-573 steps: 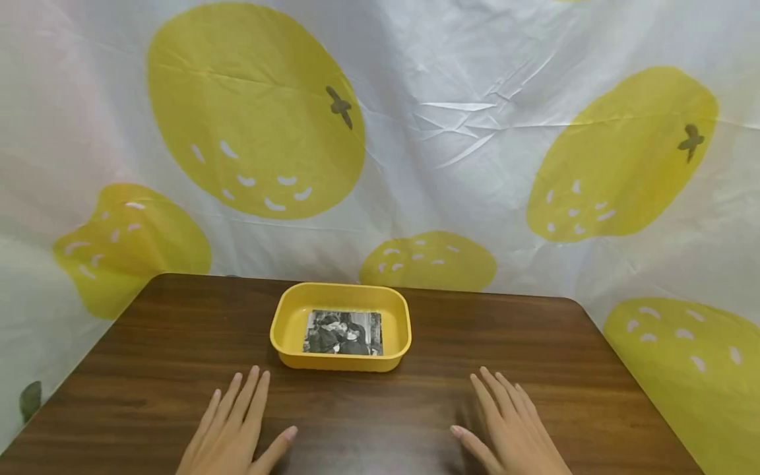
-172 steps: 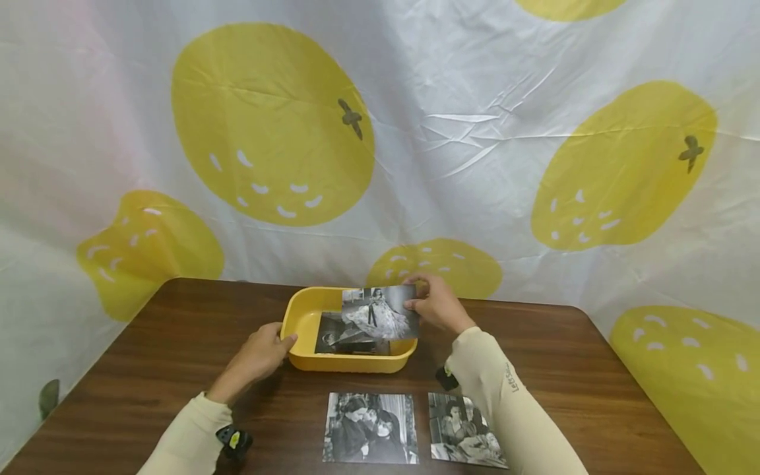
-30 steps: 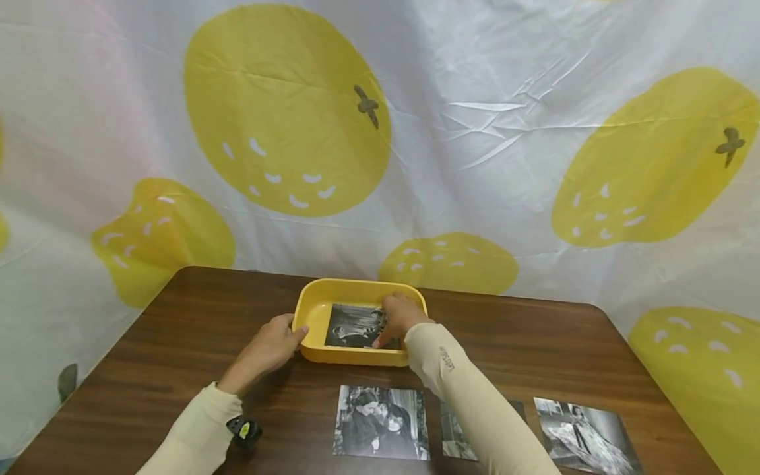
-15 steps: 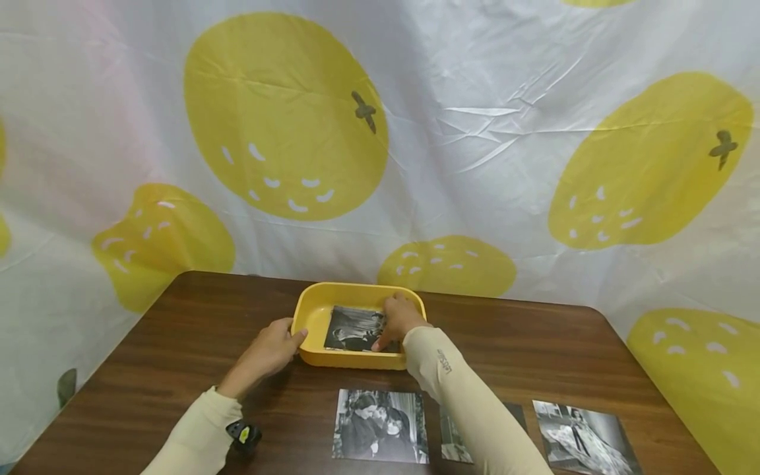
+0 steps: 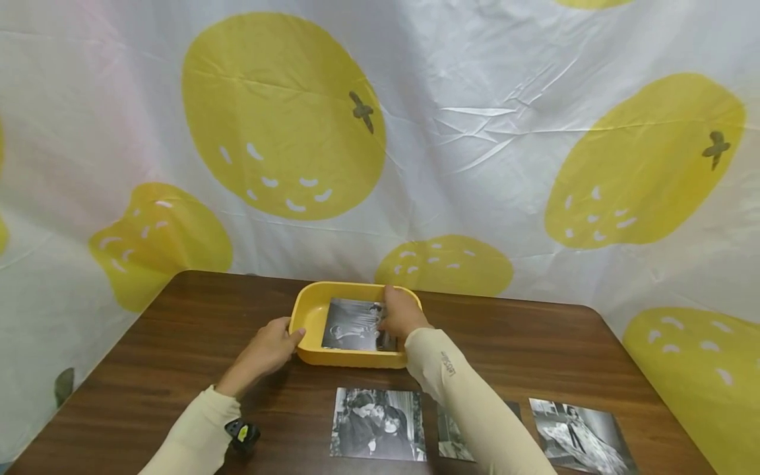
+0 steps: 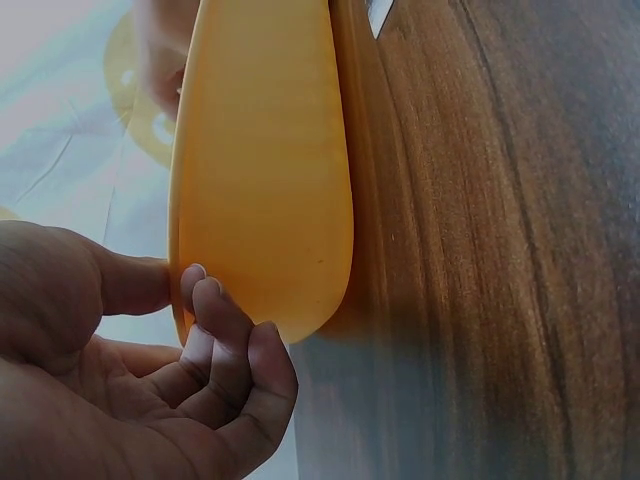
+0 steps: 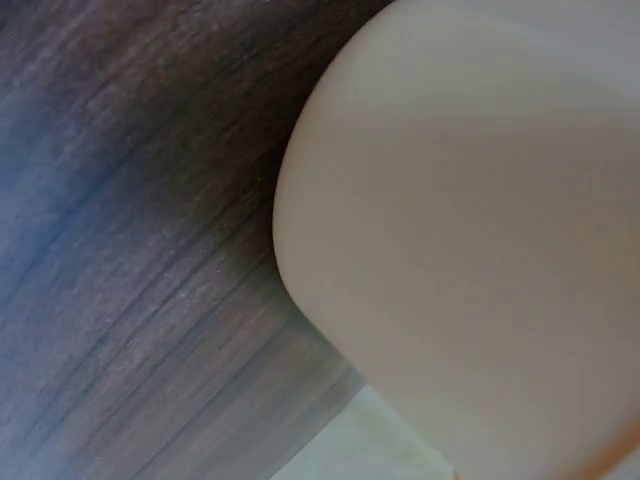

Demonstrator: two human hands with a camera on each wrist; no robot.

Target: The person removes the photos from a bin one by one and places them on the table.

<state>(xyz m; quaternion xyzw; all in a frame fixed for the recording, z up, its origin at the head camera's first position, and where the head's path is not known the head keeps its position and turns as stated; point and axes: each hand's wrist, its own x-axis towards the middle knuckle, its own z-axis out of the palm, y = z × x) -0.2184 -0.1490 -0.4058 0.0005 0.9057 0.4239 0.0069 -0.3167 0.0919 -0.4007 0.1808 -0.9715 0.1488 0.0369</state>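
A yellow plastic tray (image 5: 353, 358) stands near the back of the brown table. My left hand (image 5: 267, 346) pinches its left rim between thumb and fingers; in the left wrist view the curled fingers lie against the tray's outer wall (image 6: 265, 170). Reaching into the right part of the tray, my right hand (image 5: 404, 313) pinches the right side of a black-and-white photo (image 5: 351, 322). The photo is tilted, and a dark strip of another picture shows beneath its lower right. Part of the right fingers is hidden behind the hand. The sleeve (image 7: 450, 220) fills most of the right wrist view.
In front of the tray, three black-and-white photos lie in a row: a left photo (image 5: 378, 425), a middle photo (image 5: 454, 437) partly covered by the right sleeve, and a right photo (image 5: 582, 435). Behind the table (image 5: 516, 336) hangs a white curtain (image 5: 415, 178) with yellow fruit prints.
Over the last second the photo in the tray has tilted up in my right hand, its far edge rising. Earlier, a photo of a wide gown went from the tray to the row's right end.
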